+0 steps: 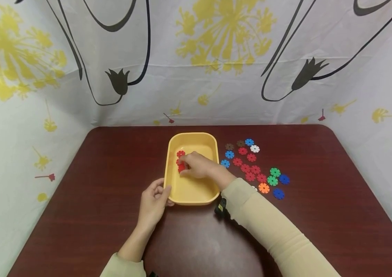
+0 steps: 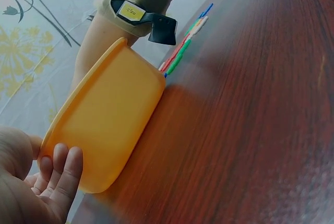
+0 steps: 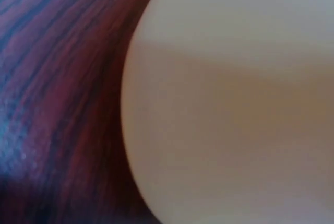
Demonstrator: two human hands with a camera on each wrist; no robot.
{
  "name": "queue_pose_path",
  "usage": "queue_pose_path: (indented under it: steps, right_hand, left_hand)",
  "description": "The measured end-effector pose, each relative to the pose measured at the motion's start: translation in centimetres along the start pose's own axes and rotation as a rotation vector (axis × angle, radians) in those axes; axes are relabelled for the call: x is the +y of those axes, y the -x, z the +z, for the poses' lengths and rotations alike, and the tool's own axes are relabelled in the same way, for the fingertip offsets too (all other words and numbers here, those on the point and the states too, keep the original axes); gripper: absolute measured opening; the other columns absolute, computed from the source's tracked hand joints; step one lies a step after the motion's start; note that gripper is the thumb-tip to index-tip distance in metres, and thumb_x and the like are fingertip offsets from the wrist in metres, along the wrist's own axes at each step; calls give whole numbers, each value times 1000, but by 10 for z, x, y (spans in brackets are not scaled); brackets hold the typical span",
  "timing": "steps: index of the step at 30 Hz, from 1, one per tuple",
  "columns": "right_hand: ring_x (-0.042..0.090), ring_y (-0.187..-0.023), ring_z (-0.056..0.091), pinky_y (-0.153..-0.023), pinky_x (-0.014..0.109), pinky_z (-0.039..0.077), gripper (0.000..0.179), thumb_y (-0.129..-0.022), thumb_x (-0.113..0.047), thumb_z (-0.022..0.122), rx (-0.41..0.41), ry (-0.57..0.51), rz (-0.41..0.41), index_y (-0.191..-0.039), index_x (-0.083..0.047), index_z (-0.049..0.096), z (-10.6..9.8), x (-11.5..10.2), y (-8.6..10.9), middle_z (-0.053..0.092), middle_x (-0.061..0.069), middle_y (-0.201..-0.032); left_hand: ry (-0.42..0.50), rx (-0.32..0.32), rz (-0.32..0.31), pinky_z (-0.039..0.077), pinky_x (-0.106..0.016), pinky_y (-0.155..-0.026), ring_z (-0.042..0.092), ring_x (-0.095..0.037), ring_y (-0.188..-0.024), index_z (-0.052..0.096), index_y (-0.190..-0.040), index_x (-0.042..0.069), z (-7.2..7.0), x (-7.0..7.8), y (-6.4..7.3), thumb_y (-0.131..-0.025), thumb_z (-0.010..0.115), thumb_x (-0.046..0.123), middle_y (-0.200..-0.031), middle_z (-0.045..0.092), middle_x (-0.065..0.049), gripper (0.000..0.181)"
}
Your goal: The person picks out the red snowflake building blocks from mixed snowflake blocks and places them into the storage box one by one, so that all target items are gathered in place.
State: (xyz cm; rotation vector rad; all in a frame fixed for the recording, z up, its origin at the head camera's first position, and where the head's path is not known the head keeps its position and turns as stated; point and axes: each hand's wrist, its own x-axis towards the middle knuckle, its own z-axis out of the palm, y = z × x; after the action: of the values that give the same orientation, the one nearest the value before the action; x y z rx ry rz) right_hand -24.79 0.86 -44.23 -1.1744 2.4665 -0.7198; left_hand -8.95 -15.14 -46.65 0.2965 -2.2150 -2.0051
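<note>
A yellow plastic tray (image 1: pixel 192 196) stands on the table in the head view. My left hand (image 1: pixel 153 201) grips its near-left corner, thumb over the rim; in the left wrist view the fingers of that hand (image 2: pixel 39 182) lie against the outer wall of the tray (image 2: pixel 112 114). Inside the tray, my right hand (image 1: pixel 198 165) pinches a red notched disc (image 1: pixel 181 168) between thumb and fingers. Another red disc (image 1: pixel 180 153) lies just beyond it, and one more is partly covered by the fingers. A blurred tray wall (image 3: pixel 224 114) fills most of the right wrist view; no hand shows there.
Right of the tray, several notched discs lie flat on the dark red table (image 1: pixel 112 165): red (image 1: pixel 255 169), green (image 1: pixel 272 181), blue (image 1: pixel 279 193), orange (image 1: pixel 264 187), white (image 1: pixel 254 148) and brown (image 1: pixel 229 146). A patterned cloth (image 1: pixel 189 100) hangs behind the table.
</note>
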Motion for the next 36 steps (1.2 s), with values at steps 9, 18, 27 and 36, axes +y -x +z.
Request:
queue_pose_path:
  steps: [9,18,27,36]
  right_hand:
    - [12,-70,49,-66,24,42,24,-94,-18,75,-27,18,24,-113,-5,68,5,4,0,57,0,-76]
    - [12,-67,47,-64,23,39,16,-94,-14,73,1,-21,4,-90,-9,59,11,1,3,53,-1,-73]
    - [13,-69,46,-66,24,38,22,-93,-14,74,22,-33,-12,-83,-14,54,5,4,4,51,-2,-74]
    - [12,-69,56,-65,24,47,18,-95,-18,74,134,-117,-42,-88,-15,58,-8,6,8,63,-4,-83]
  left_hand:
    - [-3,-1,-20,63,-33,-58,68,-18,-60,56,-134,-5,2,-3,2,-99,65,6,-84,63,-26,39]
    - [-3,1,-20,62,-32,-59,68,-16,-60,55,-134,-8,-2,-5,7,-99,64,5,-83,63,-25,39]
    - [8,-2,14,62,-31,-58,67,-15,-59,53,-136,-10,1,-4,3,-99,65,6,-82,63,-23,42]
    - [10,-4,8,63,-31,-60,67,-14,-60,54,-136,-8,1,-3,1,-99,65,7,-84,63,-25,42]
